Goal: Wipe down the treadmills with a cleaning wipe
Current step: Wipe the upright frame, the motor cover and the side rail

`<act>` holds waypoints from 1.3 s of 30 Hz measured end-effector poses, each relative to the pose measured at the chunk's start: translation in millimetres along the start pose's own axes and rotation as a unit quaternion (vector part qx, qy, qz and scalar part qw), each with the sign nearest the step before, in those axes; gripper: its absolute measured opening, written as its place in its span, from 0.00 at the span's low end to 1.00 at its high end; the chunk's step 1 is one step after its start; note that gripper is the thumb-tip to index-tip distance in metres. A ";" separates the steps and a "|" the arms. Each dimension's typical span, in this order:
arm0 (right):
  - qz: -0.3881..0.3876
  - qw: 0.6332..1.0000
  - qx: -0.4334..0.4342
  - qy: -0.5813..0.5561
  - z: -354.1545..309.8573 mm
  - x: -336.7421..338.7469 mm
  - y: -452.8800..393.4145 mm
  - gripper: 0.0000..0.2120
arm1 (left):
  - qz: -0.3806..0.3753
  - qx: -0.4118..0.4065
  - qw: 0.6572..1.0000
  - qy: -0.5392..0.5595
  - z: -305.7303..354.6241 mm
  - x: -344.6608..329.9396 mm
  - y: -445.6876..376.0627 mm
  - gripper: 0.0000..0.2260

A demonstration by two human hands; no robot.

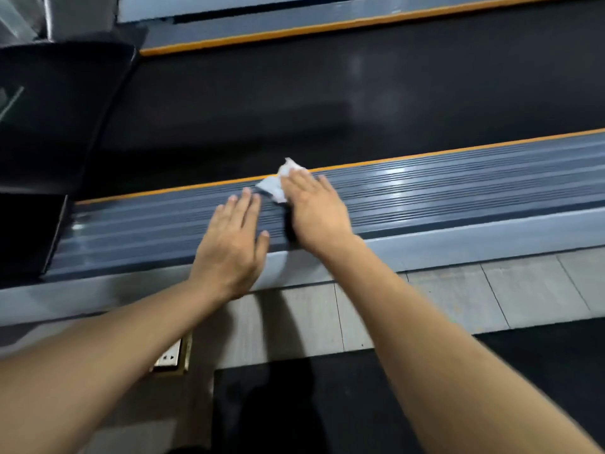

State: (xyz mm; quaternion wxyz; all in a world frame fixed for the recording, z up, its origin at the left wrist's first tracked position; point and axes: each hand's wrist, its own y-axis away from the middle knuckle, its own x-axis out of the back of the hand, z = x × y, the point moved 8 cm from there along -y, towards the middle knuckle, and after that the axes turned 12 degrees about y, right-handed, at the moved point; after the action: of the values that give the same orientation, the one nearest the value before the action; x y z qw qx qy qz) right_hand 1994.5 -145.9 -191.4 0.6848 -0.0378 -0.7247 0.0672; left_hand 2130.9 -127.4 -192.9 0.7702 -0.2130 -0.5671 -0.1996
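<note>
A treadmill lies across the view, with a dark running belt (327, 103) and a grey ribbed side rail (458, 191) edged in orange. My right hand (316, 209) lies flat on the rail with straight fingers and presses a white cleaning wipe (278, 183) against the ribs; part of the wipe sticks out past the fingertips to the left. My left hand (234, 242) rests flat on the same rail just left of it, fingers straight, holding nothing.
The treadmill's black motor cover (55, 119) rises at the left. A second orange-edged rail (294, 31) runs along the far side of the belt. Pale floor tiles (458, 296), a brass floor socket (170, 355) and a black mat (294, 407) lie below.
</note>
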 end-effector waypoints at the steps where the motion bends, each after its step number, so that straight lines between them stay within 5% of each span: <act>1: -0.002 0.999 -0.032 0.016 30.6 -2.2 2.3 0.37 | 0.006 -0.020 1.000 0.015 12.2 -3.5 -9.2 0.30; 6: -0.059 0.980 -0.178 0.066 175.7 16.6 49.2 0.29 | 0.001 -0.020 0.997 0.074 75.5 -29.0 -38.1 0.32; 11: -0.115 0.975 -0.184 0.034 225.2 47.9 87.7 0.20 | -0.015 0.012 1.000 0.021 89.7 -47.8 -36.2 0.32; 14: -0.070 0.982 -0.173 0.033 235.5 57.3 89.3 0.17 | -0.020 0.030 0.999 0.009 89.5 -46.7 -36.9 0.33; 20: -0.013 0.992 -0.127 0.013 235.3 29.0 81.2 0.24 | 0.058 -0.008 0.998 -0.006 91.8 -44.1 -33.9 0.29; 32: 0.005 0.985 -0.173 0.019 241.4 17.3 64.2 0.25 | 0.037 0.031 0.998 0.032 90.6 -40.5 -36.7 0.30; 39: 0.003 0.996 0.078 -0.051 72.0 -5.0 11.2 0.29 | 0.072 0.007 0.996 0.043 90.3 -37.9 -34.5 0.29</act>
State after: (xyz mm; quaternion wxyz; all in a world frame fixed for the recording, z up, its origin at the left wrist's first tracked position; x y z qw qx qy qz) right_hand 1922.5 -138.9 -201.8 0.6478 0.0175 -0.7509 0.1275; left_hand 2030.3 -103.4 -201.6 0.8080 -0.2388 -0.5177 -0.1487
